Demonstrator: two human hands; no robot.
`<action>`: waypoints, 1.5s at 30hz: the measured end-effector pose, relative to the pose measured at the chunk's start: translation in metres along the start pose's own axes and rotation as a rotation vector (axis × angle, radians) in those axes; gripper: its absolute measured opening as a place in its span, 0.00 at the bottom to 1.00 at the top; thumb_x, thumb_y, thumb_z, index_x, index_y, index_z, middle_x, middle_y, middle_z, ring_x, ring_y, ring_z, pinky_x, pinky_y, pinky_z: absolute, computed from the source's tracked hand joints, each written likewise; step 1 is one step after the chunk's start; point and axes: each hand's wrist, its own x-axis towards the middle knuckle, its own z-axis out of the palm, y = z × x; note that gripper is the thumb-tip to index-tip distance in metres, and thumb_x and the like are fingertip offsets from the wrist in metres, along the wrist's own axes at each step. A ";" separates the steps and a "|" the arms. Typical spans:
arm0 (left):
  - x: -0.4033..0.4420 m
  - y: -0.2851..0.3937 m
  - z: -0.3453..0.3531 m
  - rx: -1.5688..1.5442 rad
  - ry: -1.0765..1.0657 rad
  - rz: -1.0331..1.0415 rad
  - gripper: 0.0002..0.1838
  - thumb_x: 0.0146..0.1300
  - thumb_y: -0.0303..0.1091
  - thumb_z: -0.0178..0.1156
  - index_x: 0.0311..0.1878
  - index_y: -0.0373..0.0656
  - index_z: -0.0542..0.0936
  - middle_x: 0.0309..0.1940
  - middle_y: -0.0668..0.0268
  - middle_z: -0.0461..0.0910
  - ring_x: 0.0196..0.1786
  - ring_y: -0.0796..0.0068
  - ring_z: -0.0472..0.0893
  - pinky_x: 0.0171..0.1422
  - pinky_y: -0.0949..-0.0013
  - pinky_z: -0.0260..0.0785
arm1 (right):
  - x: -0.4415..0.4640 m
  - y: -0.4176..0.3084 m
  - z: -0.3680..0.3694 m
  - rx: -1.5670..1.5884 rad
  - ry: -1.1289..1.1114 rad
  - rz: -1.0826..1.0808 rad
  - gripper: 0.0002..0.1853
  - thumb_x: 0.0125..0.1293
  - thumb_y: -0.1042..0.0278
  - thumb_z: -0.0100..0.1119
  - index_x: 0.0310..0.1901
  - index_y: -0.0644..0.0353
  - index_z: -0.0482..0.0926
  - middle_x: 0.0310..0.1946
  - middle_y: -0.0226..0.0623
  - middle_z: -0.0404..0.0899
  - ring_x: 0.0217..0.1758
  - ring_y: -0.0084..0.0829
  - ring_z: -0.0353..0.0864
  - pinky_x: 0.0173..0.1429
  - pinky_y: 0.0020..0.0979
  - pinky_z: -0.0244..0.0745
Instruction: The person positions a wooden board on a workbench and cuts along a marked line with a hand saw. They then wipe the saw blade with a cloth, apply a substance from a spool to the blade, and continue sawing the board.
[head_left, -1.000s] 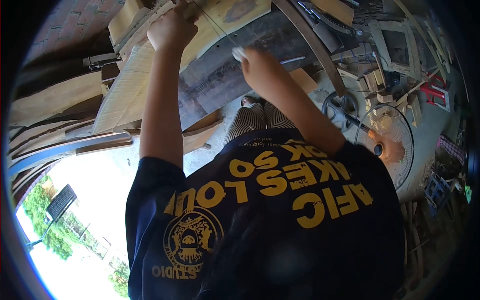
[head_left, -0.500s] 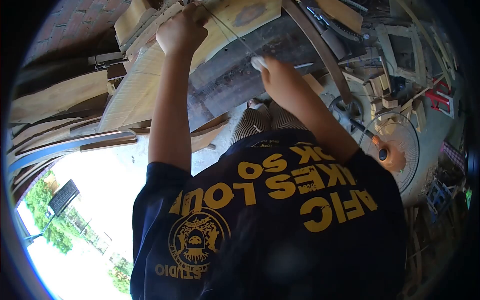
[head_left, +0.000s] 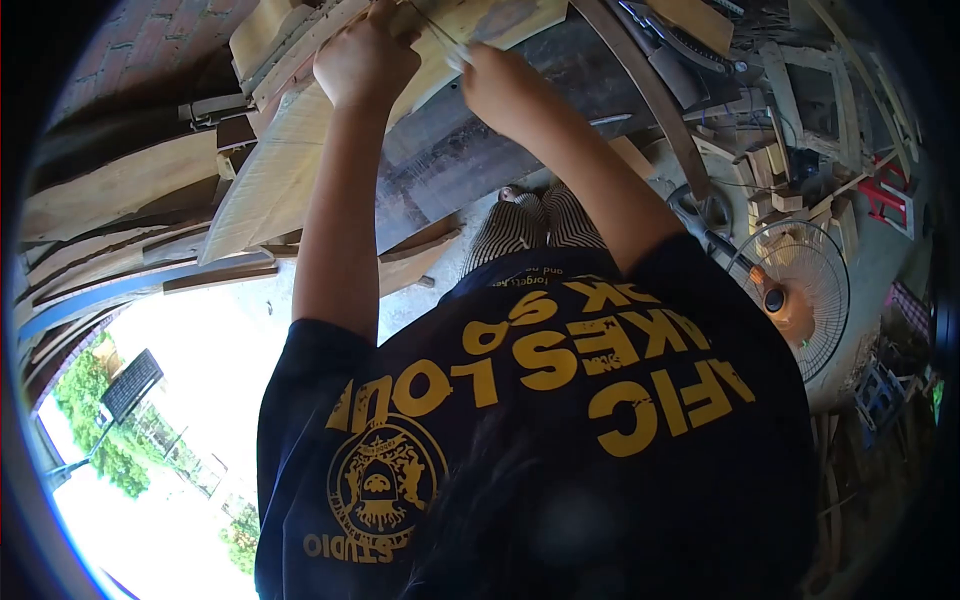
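Near the top edge, my left hand (head_left: 368, 66) is closed at the pale wooden board (head_left: 262, 190); what its fingers hold, if anything, is hidden. To its right my right hand (head_left: 500, 88) is closed around a small whitish piece (head_left: 460, 57), blurred by motion. A thin cord-like strand (head_left: 432, 26) runs from that piece up and left toward the fingers of my left hand. The board lies across a dark flat surface (head_left: 440, 165), with a curved edge facing me.
Stacked curved planks (head_left: 120, 190) fill the left side. A long brown curved strip (head_left: 645, 90) crosses at upper right. Beyond it are a standing fan (head_left: 790, 300), wood offcuts (head_left: 770, 170) and a red stool (head_left: 885, 195). My striped trouser legs (head_left: 510, 235) show below the dark surface.
My right hand first moved away from my left hand, lengthening the visible strand, then came back up and left, close to it. My left hand stays closed at about the same place.
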 end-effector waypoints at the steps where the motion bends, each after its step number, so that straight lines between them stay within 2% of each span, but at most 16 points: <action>1: 0.001 0.000 0.000 0.001 0.001 0.008 0.18 0.53 0.51 0.60 0.48 0.62 0.76 0.34 0.64 0.84 0.39 0.61 0.83 0.39 0.58 0.74 | 0.012 -0.008 0.002 -0.028 0.031 0.004 0.14 0.68 0.65 0.46 0.42 0.69 0.75 0.28 0.54 0.80 0.31 0.50 0.82 0.35 0.42 0.78; 3: 0.006 -0.001 -0.001 0.042 0.001 0.018 0.18 0.53 0.52 0.60 0.48 0.62 0.77 0.34 0.64 0.84 0.38 0.60 0.83 0.39 0.57 0.74 | 0.006 -0.010 -0.002 -0.039 0.031 0.008 0.14 0.69 0.65 0.45 0.42 0.68 0.75 0.30 0.53 0.80 0.32 0.49 0.82 0.36 0.42 0.78; 6: 0.009 0.000 -0.001 0.007 -0.057 -0.031 0.18 0.54 0.53 0.60 0.48 0.62 0.76 0.34 0.64 0.84 0.39 0.60 0.83 0.39 0.57 0.74 | -0.060 0.017 -0.009 0.024 0.017 -0.012 0.14 0.69 0.65 0.45 0.42 0.68 0.75 0.31 0.54 0.80 0.33 0.48 0.82 0.37 0.42 0.78; 10: 0.001 -0.002 0.004 0.068 -0.041 0.004 0.20 0.54 0.55 0.59 0.49 0.63 0.76 0.34 0.63 0.84 0.40 0.60 0.83 0.39 0.57 0.73 | -0.045 0.014 -0.005 0.043 0.054 -0.031 0.13 0.68 0.66 0.45 0.44 0.67 0.75 0.32 0.54 0.80 0.34 0.47 0.82 0.38 0.42 0.77; 13: 0.001 -0.002 0.006 0.068 0.027 -0.007 0.21 0.54 0.55 0.60 0.51 0.64 0.76 0.35 0.63 0.84 0.41 0.61 0.83 0.39 0.58 0.73 | -0.004 -0.013 -0.006 -0.031 0.007 0.044 0.12 0.68 0.68 0.46 0.44 0.67 0.75 0.31 0.54 0.80 0.33 0.47 0.83 0.37 0.42 0.77; 15: 0.008 -0.005 0.004 0.043 -0.035 -0.016 0.23 0.54 0.55 0.60 0.54 0.65 0.75 0.37 0.63 0.84 0.42 0.61 0.83 0.41 0.59 0.73 | -0.003 -0.015 -0.012 -0.004 -0.046 0.105 0.12 0.67 0.68 0.47 0.44 0.67 0.75 0.30 0.54 0.80 0.33 0.45 0.83 0.36 0.41 0.77; 18: 0.009 -0.005 0.001 0.005 -0.056 -0.009 0.24 0.53 0.56 0.60 0.54 0.63 0.75 0.38 0.62 0.83 0.42 0.61 0.83 0.42 0.59 0.73 | -0.057 0.010 -0.017 0.011 -0.071 0.049 0.12 0.68 0.67 0.46 0.43 0.67 0.75 0.28 0.53 0.80 0.31 0.44 0.82 0.35 0.40 0.77; 20: 0.013 -0.007 0.005 0.012 -0.030 -0.011 0.25 0.53 0.56 0.60 0.55 0.63 0.75 0.39 0.62 0.83 0.43 0.60 0.83 0.42 0.59 0.73 | -0.074 0.019 -0.017 -0.068 0.042 0.038 0.13 0.68 0.67 0.46 0.44 0.67 0.75 0.28 0.52 0.80 0.28 0.44 0.82 0.32 0.40 0.77; 25: 0.011 -0.002 -0.006 -0.001 -0.098 0.004 0.24 0.53 0.55 0.61 0.54 0.65 0.75 0.40 0.62 0.83 0.44 0.60 0.83 0.42 0.59 0.73 | -0.028 -0.004 -0.010 0.050 -0.045 0.118 0.13 0.68 0.67 0.47 0.44 0.67 0.76 0.29 0.52 0.80 0.29 0.44 0.83 0.32 0.39 0.77; 27: 0.004 0.002 -0.005 0.019 -0.032 0.005 0.20 0.53 0.49 0.61 0.51 0.64 0.76 0.33 0.64 0.84 0.40 0.62 0.84 0.39 0.59 0.74 | -0.025 -0.004 -0.005 0.085 -0.086 0.159 0.13 0.68 0.67 0.47 0.44 0.67 0.76 0.29 0.52 0.81 0.30 0.44 0.83 0.33 0.39 0.77; 30: -0.009 0.008 -0.014 0.004 -0.085 -0.013 0.24 0.53 0.55 0.60 0.54 0.65 0.75 0.40 0.62 0.83 0.45 0.59 0.82 0.43 0.59 0.73 | -0.040 0.002 0.002 -0.018 0.006 0.078 0.13 0.68 0.67 0.47 0.44 0.67 0.76 0.30 0.53 0.81 0.31 0.43 0.83 0.33 0.38 0.78; 32: -0.003 0.003 -0.006 0.022 -0.077 -0.026 0.23 0.54 0.54 0.59 0.54 0.65 0.75 0.40 0.63 0.84 0.45 0.60 0.83 0.43 0.58 0.73 | -0.077 0.008 -0.023 0.032 -0.061 0.076 0.12 0.68 0.67 0.47 0.43 0.67 0.76 0.30 0.54 0.81 0.31 0.44 0.83 0.33 0.38 0.78; 35: -0.001 0.005 -0.011 0.006 -0.085 -0.037 0.23 0.54 0.54 0.59 0.54 0.65 0.75 0.40 0.63 0.84 0.45 0.60 0.83 0.43 0.58 0.73 | -0.093 0.014 -0.028 -0.056 -0.020 0.093 0.12 0.67 0.68 0.47 0.42 0.68 0.75 0.30 0.54 0.81 0.32 0.46 0.83 0.34 0.39 0.78; 37: -0.009 0.012 -0.014 -0.014 -0.113 -0.025 0.22 0.54 0.53 0.59 0.54 0.65 0.75 0.40 0.63 0.84 0.45 0.61 0.83 0.43 0.59 0.73 | -0.061 0.013 -0.016 -0.011 -0.011 0.081 0.12 0.67 0.68 0.47 0.42 0.68 0.75 0.30 0.54 0.80 0.32 0.47 0.83 0.34 0.40 0.78; 40: -0.021 0.015 -0.008 0.022 -0.015 -0.001 0.19 0.53 0.49 0.62 0.49 0.63 0.75 0.33 0.65 0.84 0.38 0.63 0.84 0.36 0.60 0.73 | -0.004 -0.012 -0.010 -0.013 -0.022 0.068 0.12 0.66 0.68 0.47 0.42 0.68 0.75 0.29 0.54 0.80 0.31 0.47 0.83 0.34 0.42 0.77; 45: -0.013 0.012 -0.011 -0.026 -0.042 -0.020 0.14 0.54 0.49 0.61 0.43 0.60 0.75 0.33 0.66 0.84 0.40 0.64 0.84 0.37 0.61 0.73 | -0.054 0.015 -0.013 0.025 -0.030 0.035 0.11 0.66 0.69 0.47 0.42 0.68 0.76 0.29 0.55 0.80 0.32 0.49 0.82 0.35 0.43 0.77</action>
